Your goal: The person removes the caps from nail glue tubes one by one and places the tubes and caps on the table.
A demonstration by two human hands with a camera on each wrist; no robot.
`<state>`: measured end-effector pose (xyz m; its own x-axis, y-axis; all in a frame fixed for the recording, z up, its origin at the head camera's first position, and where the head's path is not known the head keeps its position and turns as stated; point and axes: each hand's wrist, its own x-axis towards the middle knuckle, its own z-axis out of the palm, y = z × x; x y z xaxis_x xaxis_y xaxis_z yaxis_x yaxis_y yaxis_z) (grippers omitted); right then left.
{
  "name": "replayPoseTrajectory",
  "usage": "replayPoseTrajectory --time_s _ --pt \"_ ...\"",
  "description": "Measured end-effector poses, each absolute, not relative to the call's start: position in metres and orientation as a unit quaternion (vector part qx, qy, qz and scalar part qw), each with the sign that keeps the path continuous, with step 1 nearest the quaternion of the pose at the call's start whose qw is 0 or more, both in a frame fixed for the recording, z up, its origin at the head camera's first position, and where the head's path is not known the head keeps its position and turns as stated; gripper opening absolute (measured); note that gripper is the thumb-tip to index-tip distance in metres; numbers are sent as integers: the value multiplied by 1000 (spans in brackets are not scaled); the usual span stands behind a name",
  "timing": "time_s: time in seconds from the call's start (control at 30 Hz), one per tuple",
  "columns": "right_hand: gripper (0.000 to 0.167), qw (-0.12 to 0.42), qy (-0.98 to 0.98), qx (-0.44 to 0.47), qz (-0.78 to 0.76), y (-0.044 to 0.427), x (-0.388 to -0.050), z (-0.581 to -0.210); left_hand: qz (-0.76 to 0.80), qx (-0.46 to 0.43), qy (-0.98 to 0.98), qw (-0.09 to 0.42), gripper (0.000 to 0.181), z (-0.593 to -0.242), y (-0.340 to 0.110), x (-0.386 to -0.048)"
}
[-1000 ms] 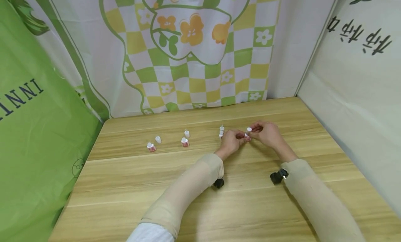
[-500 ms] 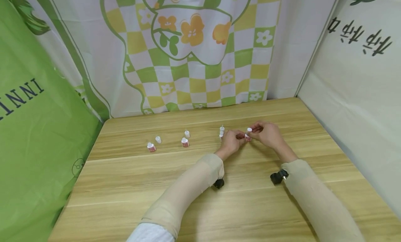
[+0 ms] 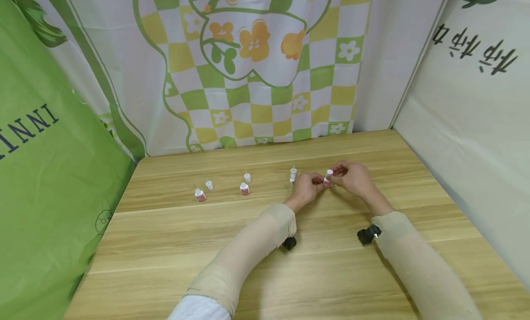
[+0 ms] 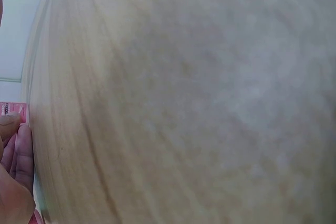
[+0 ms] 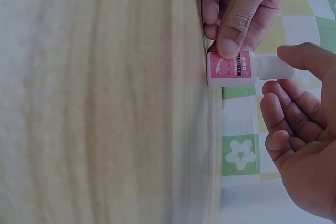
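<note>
A small glue bottle (image 3: 328, 184) with a pink label stands upright on the table, between both hands. My left hand (image 3: 305, 187) pinches its body between thumb and fingers, seen close in the right wrist view with the thumb on the label (image 5: 223, 69). At the top, my right hand (image 3: 355, 178) holds the white cap (image 5: 275, 67) between thumb and fingers; the cap sits on the bottle's neck. The left wrist view catches only part of the left hand (image 4: 16, 166) and a bit of pink label (image 4: 24, 110).
Two uncapped pink-labelled bottles, one far left (image 3: 200, 197) and another (image 3: 244, 189), stand with a loose white cap (image 3: 209, 185) and a pin-tipped cap (image 3: 247, 177) behind them. A third bottle (image 3: 292, 178), partly hidden by the left hand, has its cap (image 3: 293, 171) behind it. Curtains surround the wooden table (image 3: 186, 246).
</note>
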<state>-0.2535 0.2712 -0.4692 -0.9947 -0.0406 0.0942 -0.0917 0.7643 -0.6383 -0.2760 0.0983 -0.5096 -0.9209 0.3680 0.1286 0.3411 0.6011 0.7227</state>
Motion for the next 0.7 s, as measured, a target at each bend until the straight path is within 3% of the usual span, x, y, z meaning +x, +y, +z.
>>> replayPoseTrajectory --time_s 0.7 --pt "28 32 -939 37 342 269 -252 -466 399 201 895 18 17 -510 98 -276"
